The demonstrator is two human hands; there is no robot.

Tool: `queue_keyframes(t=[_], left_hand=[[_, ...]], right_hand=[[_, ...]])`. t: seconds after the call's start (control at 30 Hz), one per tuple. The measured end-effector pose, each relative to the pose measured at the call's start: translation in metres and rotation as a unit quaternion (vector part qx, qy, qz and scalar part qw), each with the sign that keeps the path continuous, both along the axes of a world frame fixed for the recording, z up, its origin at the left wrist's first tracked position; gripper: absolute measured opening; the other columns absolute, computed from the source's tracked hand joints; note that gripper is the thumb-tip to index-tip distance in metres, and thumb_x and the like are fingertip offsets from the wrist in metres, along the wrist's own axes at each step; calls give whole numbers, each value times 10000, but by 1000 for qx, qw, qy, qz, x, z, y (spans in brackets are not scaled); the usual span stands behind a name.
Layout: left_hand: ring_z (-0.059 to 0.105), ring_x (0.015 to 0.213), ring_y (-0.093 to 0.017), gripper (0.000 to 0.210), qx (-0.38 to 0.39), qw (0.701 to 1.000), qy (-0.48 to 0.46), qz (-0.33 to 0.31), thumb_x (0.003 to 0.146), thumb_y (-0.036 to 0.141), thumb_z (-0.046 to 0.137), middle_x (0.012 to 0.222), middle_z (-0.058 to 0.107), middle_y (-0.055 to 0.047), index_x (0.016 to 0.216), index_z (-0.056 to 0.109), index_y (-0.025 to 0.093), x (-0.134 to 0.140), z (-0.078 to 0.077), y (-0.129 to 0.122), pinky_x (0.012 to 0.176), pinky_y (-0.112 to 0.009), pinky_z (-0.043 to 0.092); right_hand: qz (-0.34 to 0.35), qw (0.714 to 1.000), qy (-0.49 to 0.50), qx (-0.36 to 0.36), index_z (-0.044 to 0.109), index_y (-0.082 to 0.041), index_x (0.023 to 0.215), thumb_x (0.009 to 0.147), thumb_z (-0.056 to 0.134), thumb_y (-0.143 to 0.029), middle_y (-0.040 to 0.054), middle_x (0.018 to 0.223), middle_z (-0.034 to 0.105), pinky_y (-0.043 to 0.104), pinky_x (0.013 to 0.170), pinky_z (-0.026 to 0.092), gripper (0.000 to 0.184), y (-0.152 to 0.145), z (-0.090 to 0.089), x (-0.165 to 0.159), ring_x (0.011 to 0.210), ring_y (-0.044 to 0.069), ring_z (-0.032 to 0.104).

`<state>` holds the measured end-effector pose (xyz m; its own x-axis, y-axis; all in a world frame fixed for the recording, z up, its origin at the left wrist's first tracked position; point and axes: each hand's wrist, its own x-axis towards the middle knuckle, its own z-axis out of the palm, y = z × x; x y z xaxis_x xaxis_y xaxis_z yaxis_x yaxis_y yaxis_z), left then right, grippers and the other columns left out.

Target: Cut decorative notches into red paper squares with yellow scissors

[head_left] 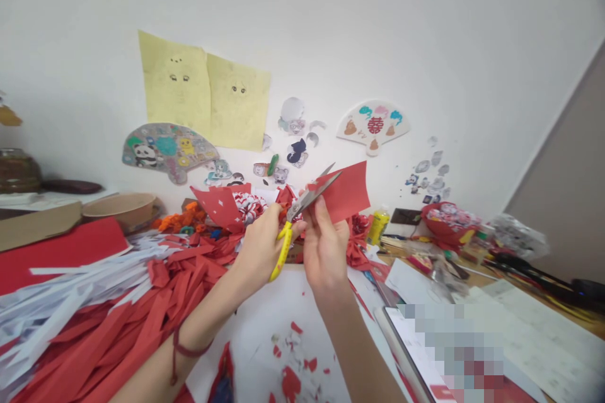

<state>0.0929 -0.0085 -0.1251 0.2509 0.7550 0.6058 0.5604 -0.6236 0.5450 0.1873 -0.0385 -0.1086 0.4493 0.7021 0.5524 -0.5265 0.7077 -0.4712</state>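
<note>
Head view: left hand grips yellow-handled scissors; right hand pinches red paper near bench's far edge. Paper likely light, easily creased; best held by its border.

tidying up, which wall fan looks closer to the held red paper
The white fan on the right, just above the red paper; the panda fan is farther left.

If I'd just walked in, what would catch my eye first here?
Probably the yellow-handled metal scissors in the left hand, near the centre, their blades at a flat red paper sheet held by the right hand. Next, the big heap of red and white paper-like strips at lower left. On the white wall above, two pale yellow sheets show drawn eyes.
</note>
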Motion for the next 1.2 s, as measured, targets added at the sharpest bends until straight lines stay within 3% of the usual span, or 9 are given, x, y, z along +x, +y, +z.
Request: queue_keyframes(t=[0.23,0.53,0.7,0.83,1.03,1.2], left_hand=[[504,614,-173,285,-7,1000,14,-11,859,480,454,680,525,22,765,341,236,-13,13,-5,576,-257,309],[496,596,-168,287,45,990,111,74,830,508,490,693,543,25,818,407,234,-40,33,-15,557,-253,289],[508,626,-163,261,98,983,136,81,829,479,504,775,571,12,873,424,235,-47,36,-21,566,-251,290],[522,613,-164,256,97,982,144,74,812,464,533,758,573,9,891,442,238,-50,37,-25,542,-247,272],[457,550,-141,296,97,983,143,61,800,484,551,689,527,35,810,377,244,-50,37,-29,519,-241,261],[431,537,-127,363,78,988,123,45,790,506,566,665,502,46,756,324,237,-49,36,-29,510,-234,266]], right_hand=[[-47,997,-61,2,640,-155,1097,808,680,-230,92,1167,676,416,998,507,301,-2,7,13,1060,215,650],[-73,977,-200,-1,690,-141,985,811,687,-245,86,966,737,395,806,607,203,-21,18,35,840,222,717],[-107,957,-268,-19,709,-132,893,788,712,-256,70,790,746,318,622,622,162,-31,24,48,671,208,724],[-131,941,-309,-39,718,-127,779,759,739,-257,57,640,720,267,501,586,134,-41,28,57,547,193,696],[-176,920,-342,-73,708,-137,712,755,735,-253,54,608,712,241,449,555,126,-53,32,61,498,177,673],[-182,920,-339,-74,707,-141,716,749,737,-251,48,598,707,243,443,553,118,-52,32,60,489,173,667]])
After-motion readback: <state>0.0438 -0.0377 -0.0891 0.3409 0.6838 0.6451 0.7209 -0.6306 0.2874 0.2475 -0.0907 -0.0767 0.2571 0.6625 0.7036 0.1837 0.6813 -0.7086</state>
